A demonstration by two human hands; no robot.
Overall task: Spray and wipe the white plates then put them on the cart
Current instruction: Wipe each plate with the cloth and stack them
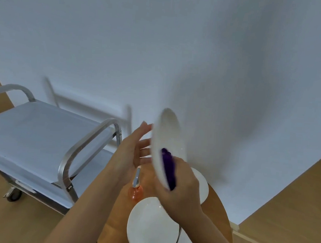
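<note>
A white plate [169, 135] stands nearly on edge in the air over the round wooden table [219, 205]. My left hand [133, 149] supports its back with straight, spread fingers. My right hand [178, 190] grips a purple cloth [169, 168] and presses it against the plate's face. A second white plate [152, 228] lies flat on the table near me. A third white plate [201, 186] lies behind my right hand, partly hidden. An orange spray bottle [136, 191] stands on the table under my left wrist. The metal cart [42, 134] stands to the left, its top shelf bare.
A white wall fills the view behind the table and cart. Wooden floor shows at the left and right. The cart has a curved handle rail [83, 146] facing the table and a lower shelf on wheels.
</note>
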